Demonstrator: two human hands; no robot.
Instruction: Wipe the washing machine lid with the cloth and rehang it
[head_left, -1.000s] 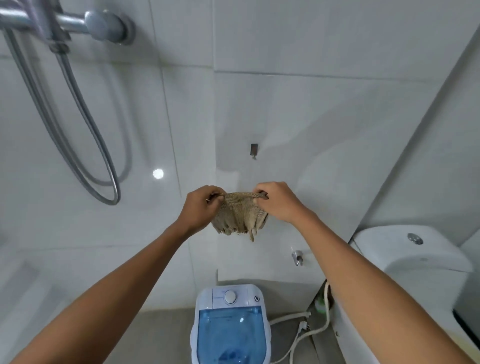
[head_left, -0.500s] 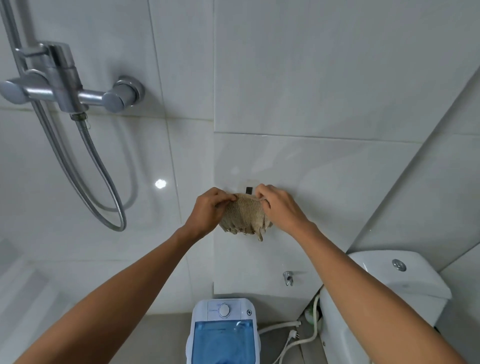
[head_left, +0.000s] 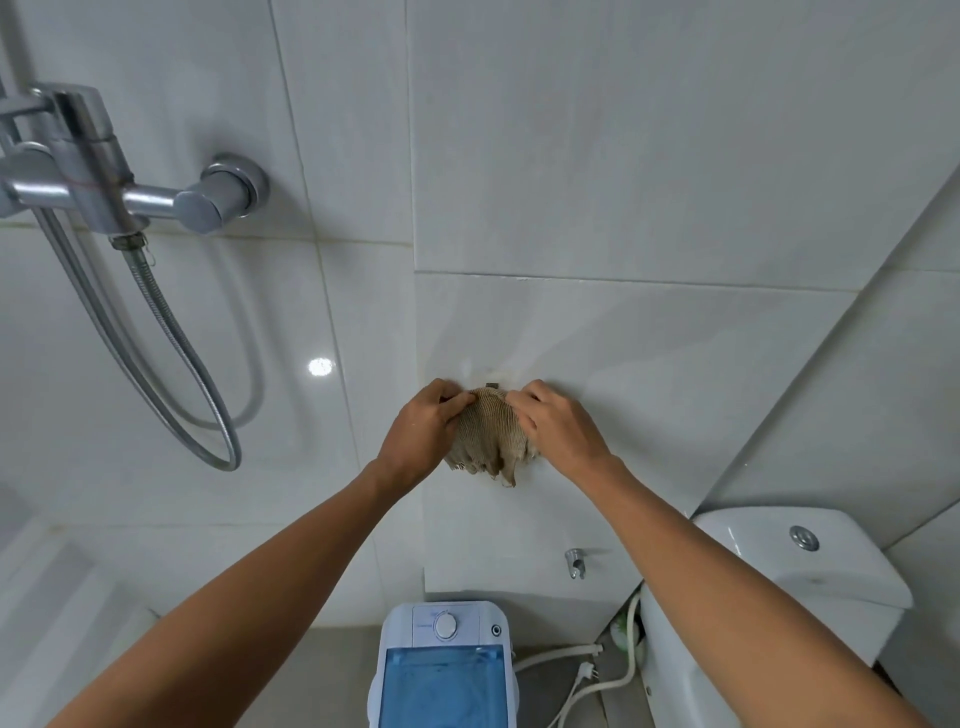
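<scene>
Both hands are up at the tiled wall (head_left: 649, 182) now, pressed close to it. A second ago they held the cloth (head_left: 488, 436) out in open air below the hook (head_left: 492, 385); since then they have carried it up and in, so the top edge of the cloth sits right at the hook, whose dark tip just shows above the fabric.

The left hand (head_left: 423, 434) pinches the cloth's upper left edge, fingers curled over it. The right hand (head_left: 558, 428) does the same on the upper right, fingertips bent into the weave. Each grip is a tight pinch on the cloth, and the fabric is bunched between the 2 hands, with its ragged lower edge hanging free against the tile.

Whether the cloth has actually caught on the hook I cannot tell; the hands cover that spot.

Below, the washer (head_left: 444, 670) stands on the floor with its blue lid (head_left: 441, 691) shut and nothing on it. From that, I judge the wiping is over and this is the last step, the rehanging. What is left is to seat the cloth over the hook and let go. If the weave misses the tip, the cloth will likely slide down the tile when released.

A shower mixer (head_left: 130, 187) and its hose (head_left: 171, 358) hang to the left; a toilet (head_left: 779, 587) sits to the right.
</scene>
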